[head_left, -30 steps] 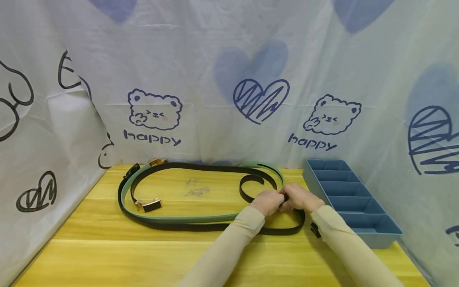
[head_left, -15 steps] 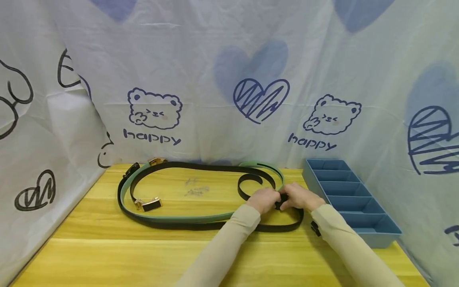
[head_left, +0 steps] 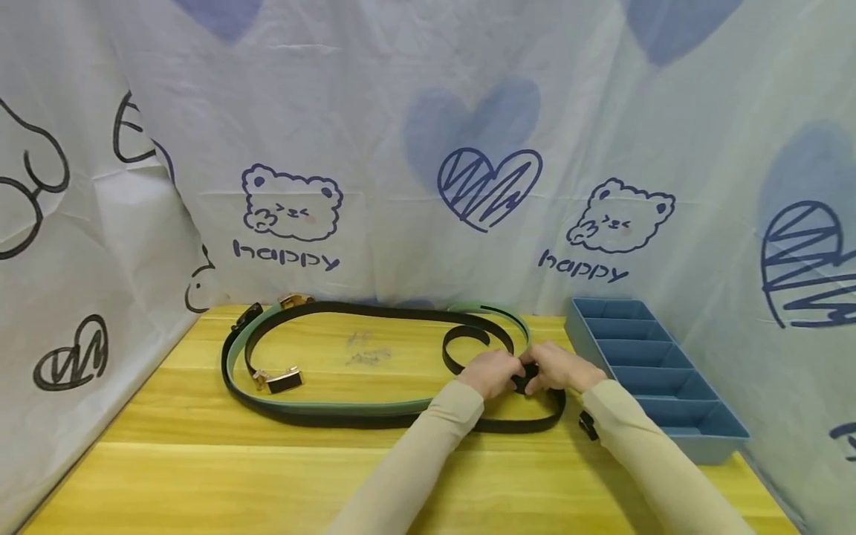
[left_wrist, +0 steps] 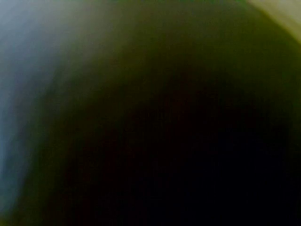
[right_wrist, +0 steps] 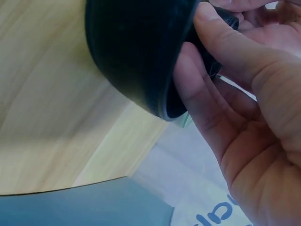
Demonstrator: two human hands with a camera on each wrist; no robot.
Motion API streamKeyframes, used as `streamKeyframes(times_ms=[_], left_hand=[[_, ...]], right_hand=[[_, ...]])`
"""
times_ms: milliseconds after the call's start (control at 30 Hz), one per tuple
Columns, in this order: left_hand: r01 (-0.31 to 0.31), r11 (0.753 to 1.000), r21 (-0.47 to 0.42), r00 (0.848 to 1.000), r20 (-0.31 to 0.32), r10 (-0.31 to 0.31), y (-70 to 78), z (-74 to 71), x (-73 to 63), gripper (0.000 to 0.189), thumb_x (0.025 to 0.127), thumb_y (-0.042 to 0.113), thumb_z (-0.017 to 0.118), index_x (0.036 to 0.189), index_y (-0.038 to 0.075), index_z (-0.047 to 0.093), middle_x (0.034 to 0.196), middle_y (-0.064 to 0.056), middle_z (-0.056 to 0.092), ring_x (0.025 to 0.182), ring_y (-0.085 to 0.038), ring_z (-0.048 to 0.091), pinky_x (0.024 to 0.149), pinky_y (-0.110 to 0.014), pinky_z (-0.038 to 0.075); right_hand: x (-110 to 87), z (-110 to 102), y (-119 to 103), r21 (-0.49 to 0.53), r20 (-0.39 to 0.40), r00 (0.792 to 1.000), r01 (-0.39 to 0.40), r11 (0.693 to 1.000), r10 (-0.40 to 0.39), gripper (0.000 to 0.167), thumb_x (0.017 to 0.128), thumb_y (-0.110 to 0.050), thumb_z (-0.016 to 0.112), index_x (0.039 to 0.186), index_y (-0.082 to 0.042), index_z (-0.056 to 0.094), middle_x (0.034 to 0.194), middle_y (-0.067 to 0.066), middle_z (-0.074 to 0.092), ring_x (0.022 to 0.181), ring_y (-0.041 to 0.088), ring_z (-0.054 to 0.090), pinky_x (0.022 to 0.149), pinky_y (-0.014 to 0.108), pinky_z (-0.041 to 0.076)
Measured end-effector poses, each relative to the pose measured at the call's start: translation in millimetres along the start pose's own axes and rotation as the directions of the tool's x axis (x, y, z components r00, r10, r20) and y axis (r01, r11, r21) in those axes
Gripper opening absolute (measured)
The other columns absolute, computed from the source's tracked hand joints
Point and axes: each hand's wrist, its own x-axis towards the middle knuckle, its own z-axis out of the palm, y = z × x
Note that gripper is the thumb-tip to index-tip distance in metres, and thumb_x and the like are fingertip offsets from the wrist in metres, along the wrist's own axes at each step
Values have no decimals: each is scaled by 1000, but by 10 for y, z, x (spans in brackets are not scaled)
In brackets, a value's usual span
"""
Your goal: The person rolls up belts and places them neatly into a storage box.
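My left hand (head_left: 493, 374) and right hand (head_left: 560, 368) meet at the right of the table, holding a small rolled section of a black belt (head_left: 524, 379) between them. In the right wrist view, the right thumb and fingers pinch the black strap (right_wrist: 136, 52), which curves round in a loop; part of the left hand shows behind. From the hands the strap bends round to the front and runs left. A green belt (head_left: 374, 408) lies along the same big oval. Another black belt, with a gold-edged buckle (head_left: 284, 381), lies inside. The left wrist view is dark and blurred.
A blue-grey divided tray (head_left: 675, 377) stands just right of the right hand. At the back left lie a black buckle (head_left: 246, 317) and a gold buckle (head_left: 294, 301). A printed white cloth (head_left: 381, 223) hangs behind the wooden table (head_left: 267, 475).
The left hand has shifted slightly left and down, uncovering the black roll between the hands. The front strap has drawn in a little. The right hand has barely moved.
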Motion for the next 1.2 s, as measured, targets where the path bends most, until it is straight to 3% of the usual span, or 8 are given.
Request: streamKeyframes(times_ms=[300, 633, 900, 1033, 1200], left_hand=[[-32, 999, 33, 999, -12, 32, 31, -10, 9, 8, 88, 31, 71, 91, 28, 77, 87, 10, 72, 76, -6, 62, 67, -20, 48], [-40, 999, 5, 999, 11, 40, -14, -13, 3, 20, 85, 32, 72, 104, 29, 76, 99, 12, 73, 89, -8, 67, 77, -20, 52], [2, 997, 75, 1000, 16, -4, 53, -22, 24, 10, 86, 36, 71, 93, 32, 77, 90, 14, 72, 86, -9, 65, 74, -23, 52], [12, 997, 72, 1000, -12, -11, 61, 0, 28, 8, 87, 37, 70, 88, 32, 76, 85, 13, 71, 83, -9, 63, 71, -24, 51], [18, 998, 62, 1000, -6, -18, 23, 24, 17, 18, 86, 37, 69, 103, 33, 76, 99, 16, 72, 92, -9, 61, 81, -22, 49]], right_hand=[[-1, 24, -56, -3, -34, 999, 15, 1000, -15, 21, 72, -28, 88, 77, -16, 72, 70, -9, 65, 56, 5, 49, 53, 21, 42], [9, -6, -46, 13, 9, 1000, 22, 1000, -22, 20, 72, -21, 88, 84, -14, 74, 79, -6, 69, 64, 5, 52, 61, 23, 45], [7, 20, -55, 3, -6, 998, -69, 998, 69, 21, 71, -28, 89, 78, -18, 72, 67, -9, 62, 56, 7, 50, 53, 23, 42], [13, 19, -77, -13, -19, 999, -44, 999, 44, 22, 71, -28, 89, 76, -16, 71, 65, -8, 61, 55, 7, 48, 52, 22, 41], [25, -12, -71, -21, -11, 1000, -1, 1000, 1, 19, 71, -21, 88, 79, -16, 72, 73, -8, 66, 58, 6, 49, 55, 21, 41]])
